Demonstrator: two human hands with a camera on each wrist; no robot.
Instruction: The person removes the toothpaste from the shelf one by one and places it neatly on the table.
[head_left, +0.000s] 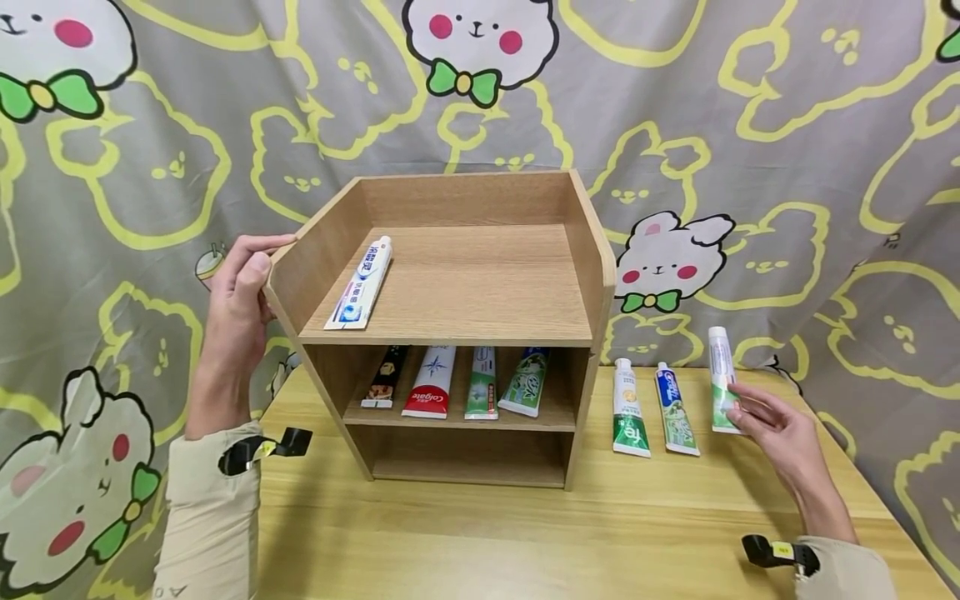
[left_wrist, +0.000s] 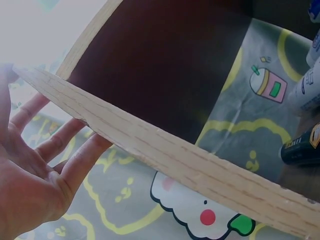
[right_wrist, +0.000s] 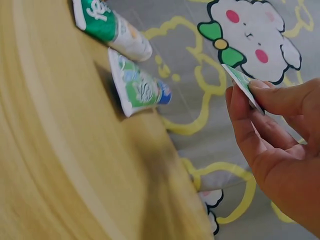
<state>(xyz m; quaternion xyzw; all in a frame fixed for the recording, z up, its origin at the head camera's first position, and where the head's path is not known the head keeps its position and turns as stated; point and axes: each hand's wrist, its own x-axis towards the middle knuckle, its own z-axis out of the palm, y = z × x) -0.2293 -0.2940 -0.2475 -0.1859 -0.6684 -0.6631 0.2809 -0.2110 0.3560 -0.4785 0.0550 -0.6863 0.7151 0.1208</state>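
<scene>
My right hand (head_left: pixel 780 433) pinches a white-and-green toothpaste tube (head_left: pixel 722 379) between thumb and fingers, cap end up, at the right of the table. In the right wrist view the tube's flat end (right_wrist: pixel 242 84) shows under the thumb. My left hand (head_left: pixel 242 312) grips the left side panel of a wooden shelf unit (head_left: pixel 480 283), its fingers (left_wrist: pixel 82 155) behind the edge. On the unit's top board lies a white-and-blue toothpaste tube (head_left: pixel 362 285). Along the middle shelf lie several more, among them a black tube (head_left: pixel 386 379) and a red-and-white Colgate tube (head_left: pixel 429 387).
Right of the unit, a green-and-white tube (head_left: pixel 630 408) and a blue-capped green tube (head_left: pixel 677 410) lie on the wooden table (head_left: pixel 465 542). A grey curtain (head_left: pixel 660 92) with cartoon rabbits hangs behind the table. The unit's lowest compartment (head_left: pixel 468 458) opens toward me.
</scene>
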